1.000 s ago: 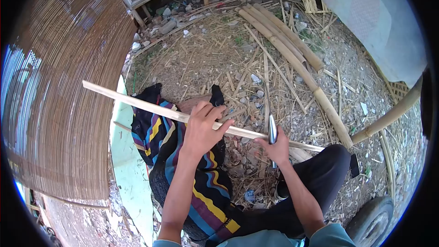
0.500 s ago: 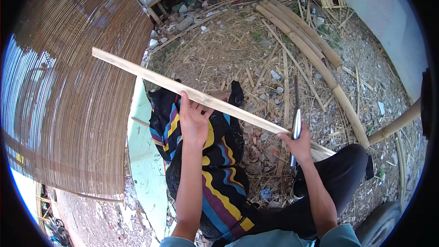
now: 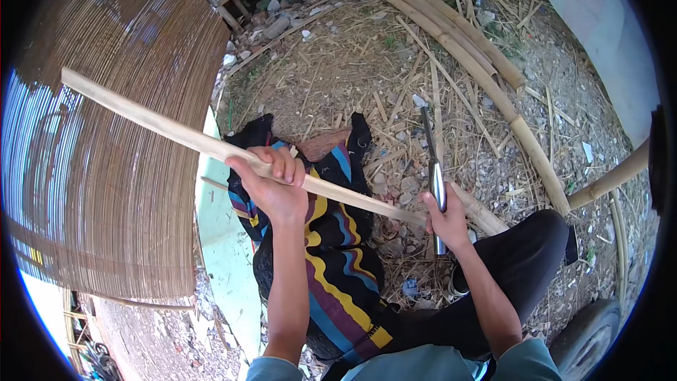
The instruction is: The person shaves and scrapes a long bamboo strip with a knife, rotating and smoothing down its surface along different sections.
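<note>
A long pale bamboo strip (image 3: 162, 124) slants across the front of me, its far end up at the left. My left hand (image 3: 273, 185) is closed around its middle, thumb on the near side and fingers over the top. In my right hand (image 3: 449, 220) is a knife (image 3: 437, 182) with a shiny metal handle and a narrow dark blade pointing up and away. The strip's near end meets the fingers of that same hand. Beneath the strip, a black cloth with yellow, blue and purple stripes (image 3: 342, 310) covers my lap.
Thick bamboo poles (image 3: 518, 134) lie at the right, among scattered splinters and rubble. A slatted bamboo screen (image 3: 120, 190) stands at the left beside a pale green board (image 3: 224, 240). A tyre (image 3: 589, 339) sits at lower right.
The strip has slid up and to the left. My left hand has gone from open beneath it to closed around it. My right hand and the knife have shifted slightly left.
</note>
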`<action>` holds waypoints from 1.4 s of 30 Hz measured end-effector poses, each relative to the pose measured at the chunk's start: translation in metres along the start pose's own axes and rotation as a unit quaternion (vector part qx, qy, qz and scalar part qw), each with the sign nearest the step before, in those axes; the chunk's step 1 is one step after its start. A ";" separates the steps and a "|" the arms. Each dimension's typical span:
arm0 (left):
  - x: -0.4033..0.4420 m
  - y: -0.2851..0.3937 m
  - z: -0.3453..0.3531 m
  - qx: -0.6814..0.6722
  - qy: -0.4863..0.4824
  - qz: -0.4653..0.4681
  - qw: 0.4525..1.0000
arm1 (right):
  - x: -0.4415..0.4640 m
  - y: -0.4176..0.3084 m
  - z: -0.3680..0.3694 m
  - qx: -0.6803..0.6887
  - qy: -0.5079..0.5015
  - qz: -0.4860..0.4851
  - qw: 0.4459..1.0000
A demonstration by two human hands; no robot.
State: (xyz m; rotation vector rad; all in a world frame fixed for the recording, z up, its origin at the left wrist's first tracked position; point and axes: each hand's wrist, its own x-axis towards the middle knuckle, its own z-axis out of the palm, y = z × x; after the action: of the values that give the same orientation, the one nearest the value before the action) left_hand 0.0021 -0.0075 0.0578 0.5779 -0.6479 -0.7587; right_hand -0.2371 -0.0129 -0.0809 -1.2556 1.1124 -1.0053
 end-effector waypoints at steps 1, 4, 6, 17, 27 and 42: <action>0.001 0.003 -0.002 0.015 -0.004 0.009 1.000 | -0.002 -0.008 -0.001 0.006 -0.011 0.010 1.000; -0.001 -0.005 0.000 0.063 0.009 0.025 0.998 | -0.008 -0.005 0.002 0.054 -0.040 0.038 0.997; -0.002 -0.013 0.003 0.066 0.025 0.031 0.997 | -0.011 -0.002 0.008 0.055 -0.034 0.047 0.997; -0.003 -0.015 0.009 0.168 0.066 0.100 0.978 | -0.038 -0.009 0.039 -0.035 -0.134 0.005 0.990; -0.024 -0.025 0.031 0.147 0.033 0.158 0.976 | -0.048 -0.070 0.061 -0.063 -0.206 -0.015 0.976; -0.011 -0.019 0.015 0.151 -0.029 0.113 0.982 | -0.060 -0.006 0.045 -0.021 -0.129 0.205 0.970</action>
State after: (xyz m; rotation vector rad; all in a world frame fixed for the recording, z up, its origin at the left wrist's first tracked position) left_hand -0.0228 -0.0140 0.0510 0.7473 -0.8753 -0.4681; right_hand -0.2040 0.0540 -0.0710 -1.0928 1.1315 -0.4949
